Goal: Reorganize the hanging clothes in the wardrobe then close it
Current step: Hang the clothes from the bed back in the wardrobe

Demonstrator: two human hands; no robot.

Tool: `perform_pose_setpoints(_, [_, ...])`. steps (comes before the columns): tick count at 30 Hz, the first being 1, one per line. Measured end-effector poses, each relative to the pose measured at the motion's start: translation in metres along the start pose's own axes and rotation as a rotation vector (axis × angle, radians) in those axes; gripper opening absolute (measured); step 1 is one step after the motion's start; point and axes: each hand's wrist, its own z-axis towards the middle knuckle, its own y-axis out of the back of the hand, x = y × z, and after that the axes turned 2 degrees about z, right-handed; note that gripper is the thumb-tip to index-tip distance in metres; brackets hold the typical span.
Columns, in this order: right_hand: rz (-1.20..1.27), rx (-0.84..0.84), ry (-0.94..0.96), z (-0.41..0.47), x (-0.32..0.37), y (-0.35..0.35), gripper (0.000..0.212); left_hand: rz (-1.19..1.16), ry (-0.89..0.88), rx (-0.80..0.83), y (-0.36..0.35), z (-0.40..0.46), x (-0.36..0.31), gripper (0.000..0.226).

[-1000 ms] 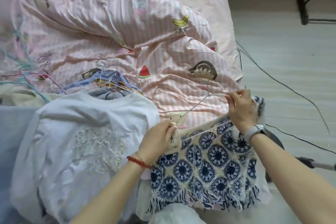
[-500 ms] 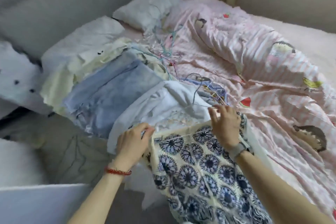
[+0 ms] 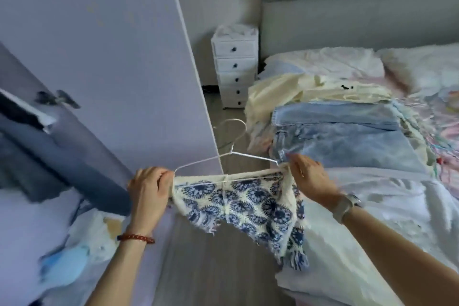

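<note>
The blue-and-cream patterned garment [image 3: 244, 202] is hanging on a white wire hanger [image 3: 227, 156], held up in the air between the two hands, over the floor [image 3: 211, 268] beside the bed [image 3: 372, 206]. Well to the left of the left hand, dark clothes [image 3: 29, 131] are showing inside the wardrobe, blurred, and the wardrobe door [image 3: 99, 57] is standing open above and behind that hand. The left hand [image 3: 149, 189] is gripping the left end of the hanger and the garment's top edge, its fingers [image 3: 165, 179] curling closed round them; a red bead bracelet [image 3: 136, 238] is sitting on that wrist. Between the hands the garment's top edge is stretching along the hanger's lower wire, and the hanger's hook is pointing up and away. Beyond the hook, a white drawer unit [image 3: 234, 67] is standing against the wall next to the headboard. The right hand [image 3: 310, 179] is pinching the right end of the garment and hanger, fingers closing on the cloth; a watch [image 3: 345, 205] is on that wrist. Just past the right fingers, a folded denim piece [image 3: 347, 136] is lying on the bed on top of cream clothes [image 3: 285, 92], and white fabric [image 3: 372, 218] is spreading below the right forearm.
</note>
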Motion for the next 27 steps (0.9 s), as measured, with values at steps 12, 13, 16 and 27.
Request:
perform_pose_setpoints(12, [0.147, 0.154, 0.76, 0.1, 0.245, -0.089, 0.045, 0.269, 0.431, -0.344, 0.172, -0.038, 0.2, 0.014])
perform_pose_setpoints(13, [0.173, 0.124, 0.811, 0.103, 0.268, -0.095, 0.047, 0.294, 0.479, -0.383, 0.185, -0.042, 0.208, 0.018])
perform_pose_setpoints(16, [0.233, 0.069, 0.923, 0.109, 0.33, -0.116, 0.04, 0.288, 0.686, -0.507, 0.221, -0.049, 0.219, 0.022])
perform_pose_setpoints(27, [0.554, 0.156, 0.756, 0.157, 0.51, -0.166, 0.028, 0.734, 0.433, -0.825, 0.305, 0.023, 0.17, 0.041])
